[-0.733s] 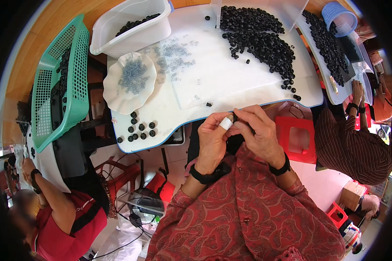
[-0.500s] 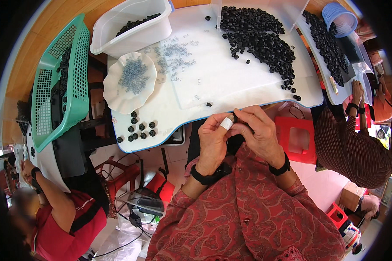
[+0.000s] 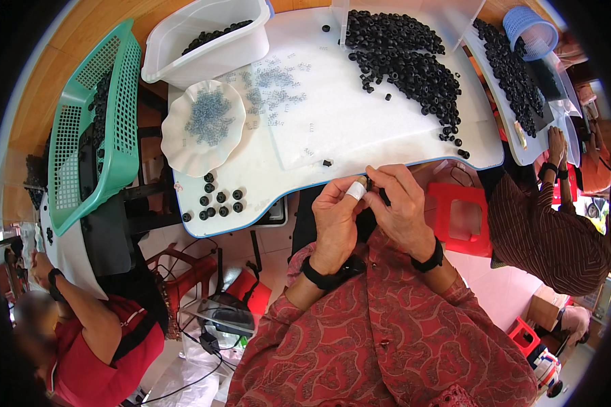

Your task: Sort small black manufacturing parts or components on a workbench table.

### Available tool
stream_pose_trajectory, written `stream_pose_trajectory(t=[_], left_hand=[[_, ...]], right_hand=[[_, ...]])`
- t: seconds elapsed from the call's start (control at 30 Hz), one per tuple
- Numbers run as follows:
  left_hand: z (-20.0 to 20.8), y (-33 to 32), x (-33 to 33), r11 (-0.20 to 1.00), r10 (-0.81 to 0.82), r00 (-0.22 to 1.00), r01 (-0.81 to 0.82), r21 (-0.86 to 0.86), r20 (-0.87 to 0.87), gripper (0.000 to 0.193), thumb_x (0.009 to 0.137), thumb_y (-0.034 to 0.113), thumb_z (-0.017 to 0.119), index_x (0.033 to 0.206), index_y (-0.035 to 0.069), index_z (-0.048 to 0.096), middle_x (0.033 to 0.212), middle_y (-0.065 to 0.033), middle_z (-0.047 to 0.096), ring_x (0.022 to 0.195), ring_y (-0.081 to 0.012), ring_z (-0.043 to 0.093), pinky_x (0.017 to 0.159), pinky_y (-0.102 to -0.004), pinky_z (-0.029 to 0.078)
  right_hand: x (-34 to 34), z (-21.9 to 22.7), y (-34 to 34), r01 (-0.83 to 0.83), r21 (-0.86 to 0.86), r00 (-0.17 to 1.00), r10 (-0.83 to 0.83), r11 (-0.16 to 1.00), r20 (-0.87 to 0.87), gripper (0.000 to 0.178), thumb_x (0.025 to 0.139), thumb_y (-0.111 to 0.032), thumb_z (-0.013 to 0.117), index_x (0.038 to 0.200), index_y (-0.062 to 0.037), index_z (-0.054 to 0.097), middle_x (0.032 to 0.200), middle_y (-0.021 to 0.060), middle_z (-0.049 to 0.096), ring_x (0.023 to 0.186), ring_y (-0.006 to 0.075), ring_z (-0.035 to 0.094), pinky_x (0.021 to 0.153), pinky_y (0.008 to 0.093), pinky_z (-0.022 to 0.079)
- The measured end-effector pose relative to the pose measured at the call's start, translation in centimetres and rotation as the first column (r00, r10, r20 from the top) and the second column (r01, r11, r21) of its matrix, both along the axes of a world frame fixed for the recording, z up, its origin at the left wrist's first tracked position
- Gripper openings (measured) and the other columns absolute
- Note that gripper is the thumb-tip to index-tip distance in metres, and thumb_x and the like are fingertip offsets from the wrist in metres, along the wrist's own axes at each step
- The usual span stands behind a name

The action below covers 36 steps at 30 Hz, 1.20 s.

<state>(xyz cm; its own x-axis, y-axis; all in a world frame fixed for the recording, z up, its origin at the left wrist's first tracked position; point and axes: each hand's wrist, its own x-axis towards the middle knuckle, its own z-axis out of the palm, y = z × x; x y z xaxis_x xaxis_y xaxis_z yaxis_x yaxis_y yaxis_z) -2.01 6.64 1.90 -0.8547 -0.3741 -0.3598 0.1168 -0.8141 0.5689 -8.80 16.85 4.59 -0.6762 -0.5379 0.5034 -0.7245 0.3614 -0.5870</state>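
Observation:
My left hand and my right hand meet just off the front edge of the white table, fingers closed and pinching. Between the fingertips a small black part partly shows; the fingers cover most of it. White tape wraps one digit of my left hand. Just beyond lies a single small black part on the table. At the left front corner stand several black ring-shaped parts. A white scalloped plate holds tiny clear bluish pieces, and more of these pieces are scattered beside it.
A heap of black parts spreads over the back right, partly inside a clear bin. A white tub and a green basket stand left, both with black parts. A red stool is at right. Other people sit on both sides.
My hands stay together at the table edge, with the fingers slightly shifted. More of the small black part shows between the fingertips now.

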Motion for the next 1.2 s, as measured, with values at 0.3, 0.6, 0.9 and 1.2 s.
stream_pose_trajectory(t=[0.3, 0.6, 0.9, 1.2], left_hand=[[-0.4, -0.7, 0.2, 1.000, -0.022, 1.000, 0.021, -0.014, -0.016, 0.011, 0.091, 0.003, 0.059, 0.099, -0.001, 0.066, 0.094, -0.0066, 0.068, 0.083, -0.0111, 0.063, 0.074, -0.0247, 0.051], [-0.5, -2.3, 0.4, 0.975, -0.141, 0.979, 0.112, -0.191, -0.144, 0.018, 0.086, -0.003, 0.065, 0.104, -0.003, 0.066, 0.097, -0.0060, 0.067, 0.090, -0.0109, 0.062, 0.082, -0.0241, 0.050], [-0.3, -3.3, 0.4, 0.927, -0.247, 0.933, 0.148, -0.346, -0.264, 0.049, 0.076, -0.008, 0.071, 0.123, 0.000, 0.058, 0.112, -0.0072, 0.062, 0.097, -0.0126, 0.058, 0.086, -0.0269, 0.050], [0.0, -4.8, 0.2, 0.790, -0.431, 0.865, 0.225, -0.570, -0.256, 0.064, 0.069, -0.010, 0.075, 0.129, 0.002, 0.057, 0.120, -0.0075, 0.058, 0.097, -0.0119, 0.056, 0.079, -0.0234, 0.052]], right_hand=[[0.0, 0.6, -0.2, -0.004, -0.014, 0.999, 0.005, 1.000, 0.050, 0.038, 0.064, 0.004, 0.075, 0.100, -0.0011, 0.066, 0.089, 0.0115, 0.059, 0.075, 0.0270, 0.062, 0.061, 0.0336, 0.052], [-0.2, 1.9, -0.1, -0.049, -0.038, 0.994, 0.053, 0.998, 0.097, 0.035, 0.067, 0.007, 0.074, 0.100, -0.0004, 0.066, 0.090, 0.0119, 0.060, 0.074, 0.0244, 0.063, 0.060, 0.0309, 0.053], [0.0, 2.2, 0.0, -0.084, -0.051, 0.988, 0.090, 0.995, 0.129, 0.035, 0.069, 0.005, 0.075, 0.101, -0.0006, 0.065, 0.089, 0.0118, 0.062, 0.073, 0.0233, 0.065, 0.059, 0.0306, 0.053], [0.4, 1.8, 0.4, -0.135, -0.086, 0.967, 0.150, 0.987, 0.206, 0.031, 0.072, 0.005, 0.073, 0.101, -0.0013, 0.065, 0.092, 0.0123, 0.065, 0.075, 0.0218, 0.067, 0.061, 0.0292, 0.054]])
